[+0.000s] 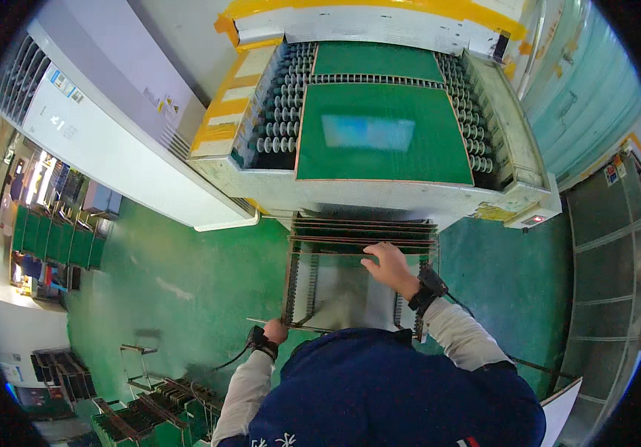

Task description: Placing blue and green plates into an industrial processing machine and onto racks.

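A slotted metal rack [288, 287] stands in front of me, with several thin upright panels [335, 238] lined up at its far end. My right hand [393, 270] is over the rack beside the nearest panel's top edge. Its thumb and fingers are apart, and I see nothing between them. At the rack's near left corner, my left hand [276, 331] is closed around the frame; its fingers are partly hidden. Beyond the rack, a large green panel [387, 160] lies flat on the roller conveyor [279, 127], with another green panel [380, 59] behind it.
A tall white cabinet [119, 141] leans into view at the left. More racks [149, 410] with panels stand at the lower left, and others with green panels [56, 238] are farther off. A grey metal-framed partition [607, 290] is at the right.
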A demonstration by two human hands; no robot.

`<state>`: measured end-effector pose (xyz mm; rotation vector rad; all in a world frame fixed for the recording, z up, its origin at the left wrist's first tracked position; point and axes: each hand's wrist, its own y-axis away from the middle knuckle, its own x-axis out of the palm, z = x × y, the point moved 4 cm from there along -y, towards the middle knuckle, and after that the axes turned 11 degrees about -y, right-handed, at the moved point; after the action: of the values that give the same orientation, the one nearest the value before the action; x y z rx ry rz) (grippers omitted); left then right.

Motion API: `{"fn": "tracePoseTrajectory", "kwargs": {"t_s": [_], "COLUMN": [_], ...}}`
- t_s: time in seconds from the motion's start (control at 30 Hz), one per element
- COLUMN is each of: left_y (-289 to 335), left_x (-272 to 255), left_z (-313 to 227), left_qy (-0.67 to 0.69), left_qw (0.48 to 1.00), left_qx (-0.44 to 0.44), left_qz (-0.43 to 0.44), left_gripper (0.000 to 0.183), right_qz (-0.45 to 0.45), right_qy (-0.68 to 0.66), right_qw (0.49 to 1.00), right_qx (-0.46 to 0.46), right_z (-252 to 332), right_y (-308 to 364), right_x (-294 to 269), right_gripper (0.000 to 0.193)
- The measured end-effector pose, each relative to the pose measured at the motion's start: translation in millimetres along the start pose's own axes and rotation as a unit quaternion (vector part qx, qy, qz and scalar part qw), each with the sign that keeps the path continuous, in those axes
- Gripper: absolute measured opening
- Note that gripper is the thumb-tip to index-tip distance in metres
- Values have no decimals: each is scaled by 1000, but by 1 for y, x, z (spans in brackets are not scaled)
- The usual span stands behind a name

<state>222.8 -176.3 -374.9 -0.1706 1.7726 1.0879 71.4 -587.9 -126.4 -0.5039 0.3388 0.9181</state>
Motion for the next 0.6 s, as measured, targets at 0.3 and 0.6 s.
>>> {"fn": "tracePoseTrajectory", "kwargs": {"t_s": [0.3, 0.6], "left_y": [-4, 16], "left_x": [4, -27], "left_z": [0, -12], "left_qy": [-47, 39], "left_qw": [998, 999], "left_qx": [51, -22], "left_qz": [9, -28], "left_gripper": [27, 27], "right_qz": [130, 163], "right_qy": [255, 232], "right_qw": [952, 954], "right_qx": [111, 100], "right_z": [-36, -58], "right_y": [5, 0], "right_x": [26, 24], "right_gripper": [18, 18]}}
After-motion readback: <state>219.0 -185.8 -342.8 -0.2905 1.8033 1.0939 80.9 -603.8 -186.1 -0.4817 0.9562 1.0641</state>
